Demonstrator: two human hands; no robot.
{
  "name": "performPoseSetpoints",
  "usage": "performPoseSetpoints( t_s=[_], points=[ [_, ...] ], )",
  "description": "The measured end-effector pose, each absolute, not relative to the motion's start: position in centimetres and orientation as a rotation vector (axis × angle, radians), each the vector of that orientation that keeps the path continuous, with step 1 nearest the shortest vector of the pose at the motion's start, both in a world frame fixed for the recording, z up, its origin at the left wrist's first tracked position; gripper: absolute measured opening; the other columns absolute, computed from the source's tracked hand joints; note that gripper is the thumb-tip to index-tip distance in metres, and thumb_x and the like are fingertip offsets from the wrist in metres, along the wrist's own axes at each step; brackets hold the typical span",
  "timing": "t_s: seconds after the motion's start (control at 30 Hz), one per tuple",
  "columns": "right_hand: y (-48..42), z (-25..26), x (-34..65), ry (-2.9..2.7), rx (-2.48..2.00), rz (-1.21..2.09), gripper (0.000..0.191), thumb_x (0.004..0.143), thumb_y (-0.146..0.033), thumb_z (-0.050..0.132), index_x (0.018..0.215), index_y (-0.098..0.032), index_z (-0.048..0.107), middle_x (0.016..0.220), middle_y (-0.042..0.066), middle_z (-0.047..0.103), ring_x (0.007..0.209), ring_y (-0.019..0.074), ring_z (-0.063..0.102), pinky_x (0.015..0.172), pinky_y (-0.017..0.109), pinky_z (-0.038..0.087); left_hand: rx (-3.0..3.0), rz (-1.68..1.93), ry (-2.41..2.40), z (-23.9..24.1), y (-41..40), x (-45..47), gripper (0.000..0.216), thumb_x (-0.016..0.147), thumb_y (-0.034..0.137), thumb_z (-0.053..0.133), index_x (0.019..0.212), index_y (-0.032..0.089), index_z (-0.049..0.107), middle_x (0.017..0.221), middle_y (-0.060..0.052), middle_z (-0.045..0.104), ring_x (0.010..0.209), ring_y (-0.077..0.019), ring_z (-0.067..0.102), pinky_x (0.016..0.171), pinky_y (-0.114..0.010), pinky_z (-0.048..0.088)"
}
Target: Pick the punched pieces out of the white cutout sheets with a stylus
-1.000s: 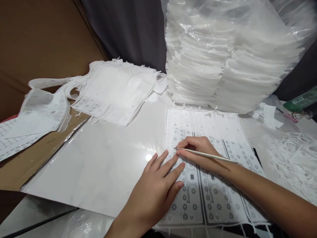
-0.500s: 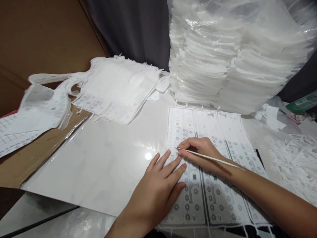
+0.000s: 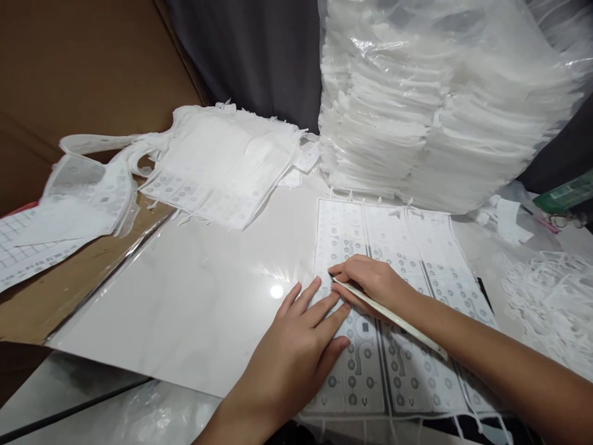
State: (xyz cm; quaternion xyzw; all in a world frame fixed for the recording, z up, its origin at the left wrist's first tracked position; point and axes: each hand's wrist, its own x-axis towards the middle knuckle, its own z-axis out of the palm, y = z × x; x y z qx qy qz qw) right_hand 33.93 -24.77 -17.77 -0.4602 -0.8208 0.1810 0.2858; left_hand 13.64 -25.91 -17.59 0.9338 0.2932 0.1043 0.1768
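A white silicone-like sheet [image 3: 319,386], printed with grey keypad shapes and split into several panels, lies flat before me. My left hand [image 3: 296,340] rests palm down with fingers spread across the sheet's left edge. Pinched in my right hand [image 3: 365,281] is a long, slim white tool [image 3: 407,322] with a fine dark tip. That tip meets the sheet close to its left edge, just above my left fingertips. The tool's exact kind cannot be made out. Its rear end points down and right beneath my forearm.
A tall stack of white sheets in clear plastic [image 3: 417,117] stands at the back. More printed sheets [image 3: 222,161] lie back left, beside loose strips [image 3: 92,191] on brown cardboard [image 3: 125,253]. White scraps [image 3: 551,309] pile up at right, near a green bottle [image 3: 565,193].
My right hand has rolled slightly, and the tool now shows a broader side. Its tip has stayed in nearly the same place, as has my left hand. The view has shifted slightly.
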Motion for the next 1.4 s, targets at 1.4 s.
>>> performPoseSetpoints(
  t_s=[1.4],
  points=[
    [-27.6,-17.4,35.5,-2.183,-1.462,0.257,0.021,0.091,-0.011,0.044,0.078,-0.016,0.06,0.087,0.012,0.069,0.087,0.024,0.063,0.074,0.038,0.054,2.779,0.267,0.854,-17.8,-25.4,13.7,0.039,0.094,0.038,0.048,0.133,0.032,0.05,0.142,-0.003,0.047,0.132,-0.032,0.039,0.102,-0.056,0.039]
  ],
)
